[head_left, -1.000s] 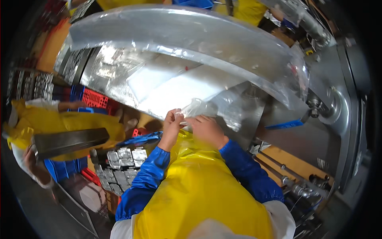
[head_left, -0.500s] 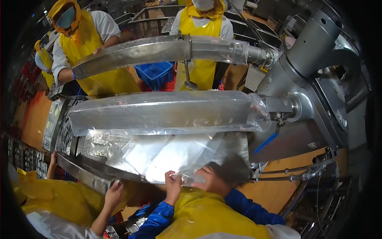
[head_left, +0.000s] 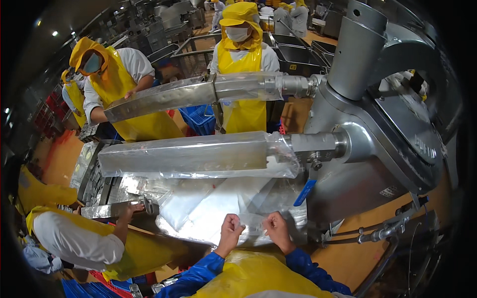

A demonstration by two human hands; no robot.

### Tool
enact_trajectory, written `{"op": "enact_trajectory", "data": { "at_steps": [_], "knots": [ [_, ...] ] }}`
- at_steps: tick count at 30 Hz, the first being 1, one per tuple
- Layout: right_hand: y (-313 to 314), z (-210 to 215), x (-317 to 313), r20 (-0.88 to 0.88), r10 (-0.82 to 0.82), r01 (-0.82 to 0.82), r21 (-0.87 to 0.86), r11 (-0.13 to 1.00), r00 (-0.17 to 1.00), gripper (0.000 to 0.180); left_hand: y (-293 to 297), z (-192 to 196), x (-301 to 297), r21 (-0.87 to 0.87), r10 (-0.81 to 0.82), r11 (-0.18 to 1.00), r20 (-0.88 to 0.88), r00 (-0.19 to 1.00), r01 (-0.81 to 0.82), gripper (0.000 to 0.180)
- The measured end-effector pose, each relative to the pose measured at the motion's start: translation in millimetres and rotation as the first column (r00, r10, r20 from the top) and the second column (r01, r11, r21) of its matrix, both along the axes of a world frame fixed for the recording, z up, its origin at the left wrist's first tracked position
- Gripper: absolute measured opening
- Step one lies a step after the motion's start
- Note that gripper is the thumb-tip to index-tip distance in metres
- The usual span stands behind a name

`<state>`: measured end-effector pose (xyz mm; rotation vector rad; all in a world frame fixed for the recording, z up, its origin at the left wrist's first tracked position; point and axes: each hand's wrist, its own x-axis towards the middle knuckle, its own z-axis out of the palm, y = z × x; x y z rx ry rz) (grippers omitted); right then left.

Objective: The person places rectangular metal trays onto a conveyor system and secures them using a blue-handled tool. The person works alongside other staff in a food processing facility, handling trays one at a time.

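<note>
My left hand point(head_left: 230, 233) and my right hand point(head_left: 279, 231) are a little apart at the near edge of the metal table point(head_left: 293, 218). Stretched between them is a clear plastic bag point(head_left: 253, 224), its edges pinched in the fingers of both hands. Just beyond lie flat sheets of clear plastic point(head_left: 211, 206) on the shiny tabletop. Above the table's far side runs a long rectangular metal tube point(head_left: 198, 155) wrapped in loose clear plastic, well away from my hands.
A second plastic-wrapped metal tube point(head_left: 174, 97) runs farther back, touched by a person in yellow point(head_left: 134, 92). Both tubes join a large grey machine point(head_left: 357, 124) at right. A blue-handled valve lever point(head_left: 305, 192) hangs nearby. At left, another person holds a long metal mould point(head_left: 112, 209).
My hands have moved apart, drawing the plastic bag out between them. The view has tilted upward. The person at left has turned, and the metal mould has shifted left, away from me.
</note>
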<state>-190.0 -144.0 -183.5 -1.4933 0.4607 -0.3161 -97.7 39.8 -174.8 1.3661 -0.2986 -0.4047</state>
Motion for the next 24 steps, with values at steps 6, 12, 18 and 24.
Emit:
{"op": "enact_trajectory", "data": {
  "at_steps": [6,12,18,24],
  "knots": [
    [-28.9,2.8,-12.5,-0.011,-0.053,0.048,0.637,0.770,0.999,0.010,-13.8,16.9,-35.2,0.406,-0.330,0.857,-0.038,0.943,0.316,0.020],
    [-29.8,-8.0,-15.3,0.033,0.161,-0.161,0.382,0.910,0.986,0.017,1.1,-11.0,-26.2,0.171,-0.121,0.968,-0.317,0.941,0.182,0.022],
    [-7.6,-31.6,12.3,0.136,0.410,-0.412,-0.017,0.911,0.902,0.018,-30.1,39.2,16.0,-0.189,0.064,0.968,-0.454,0.889,-0.167,0.017],
    [-24.5,-2.1,47.2,0.238,0.003,-0.139,0.557,0.819,0.971,0.013,-9.9,0.2,29.4,0.164,-0.015,0.986,0.250,0.968,-0.027,0.017]
  ]
}}
